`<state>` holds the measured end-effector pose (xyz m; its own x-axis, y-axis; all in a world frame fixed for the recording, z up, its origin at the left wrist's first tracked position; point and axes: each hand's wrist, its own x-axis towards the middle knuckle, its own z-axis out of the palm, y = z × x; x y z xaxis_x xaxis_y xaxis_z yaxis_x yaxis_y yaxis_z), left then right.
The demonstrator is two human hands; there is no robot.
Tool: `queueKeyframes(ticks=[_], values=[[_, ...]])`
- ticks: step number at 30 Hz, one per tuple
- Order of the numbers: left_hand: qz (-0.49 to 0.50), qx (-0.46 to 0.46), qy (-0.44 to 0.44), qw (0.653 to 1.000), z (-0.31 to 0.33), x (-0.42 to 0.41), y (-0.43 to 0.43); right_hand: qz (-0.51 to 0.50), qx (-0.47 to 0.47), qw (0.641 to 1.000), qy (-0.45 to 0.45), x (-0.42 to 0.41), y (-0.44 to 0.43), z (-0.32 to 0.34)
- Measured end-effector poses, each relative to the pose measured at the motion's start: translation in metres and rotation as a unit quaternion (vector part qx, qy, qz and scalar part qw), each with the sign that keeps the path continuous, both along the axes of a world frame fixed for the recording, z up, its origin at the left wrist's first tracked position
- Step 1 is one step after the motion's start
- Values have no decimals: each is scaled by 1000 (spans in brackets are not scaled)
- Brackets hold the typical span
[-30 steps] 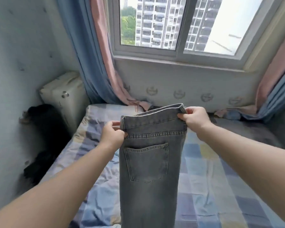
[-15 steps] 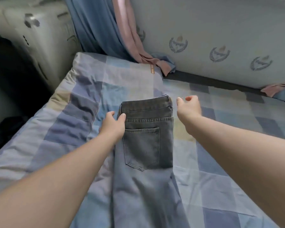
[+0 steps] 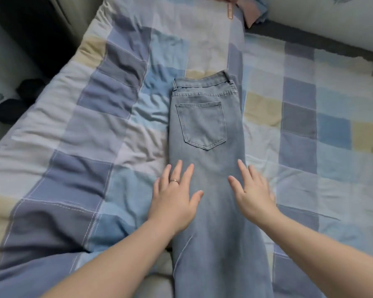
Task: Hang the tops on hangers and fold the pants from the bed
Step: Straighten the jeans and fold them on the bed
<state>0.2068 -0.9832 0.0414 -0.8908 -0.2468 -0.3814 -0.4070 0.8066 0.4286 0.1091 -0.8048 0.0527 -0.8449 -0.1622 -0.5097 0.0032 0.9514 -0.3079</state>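
— Progress?
— Jeans [image 3: 205, 130] lie halved lengthwise mid-bed [image 3: 310, 108], waistband toward the far edge. My left hand [image 3: 173, 201] and right hand [image 3: 254, 196] rest flat on them, fingers straight. Cross-folds left, I'd say; no tops visible.

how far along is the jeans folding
Done: the jeans lie flat on the quilt, halved lengthwise, back pocket up. In hand: left hand and right hand press open-palmed on them. Left: no crosswise fold yet; no tops or hangers in view.
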Motion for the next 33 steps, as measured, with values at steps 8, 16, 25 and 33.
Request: queueKeyframes(ticks=[8, 16, 25, 33], values=[[-71, -45, -66, 994, 1, 117, 73, 80, 77, 992, -52, 97, 65, 9], [-17, -26, -118, 993, 15, 246, 156, 97, 81, 989, -82, 195, 150, 16], [95, 56, -186, 976, -9, 363, 221, 64, 6, 992, -106, 289, 237, -9], [291, 164, -128, 934, -73, 380, 224, -65, -87, 982, -152, 342, 268, -73]])
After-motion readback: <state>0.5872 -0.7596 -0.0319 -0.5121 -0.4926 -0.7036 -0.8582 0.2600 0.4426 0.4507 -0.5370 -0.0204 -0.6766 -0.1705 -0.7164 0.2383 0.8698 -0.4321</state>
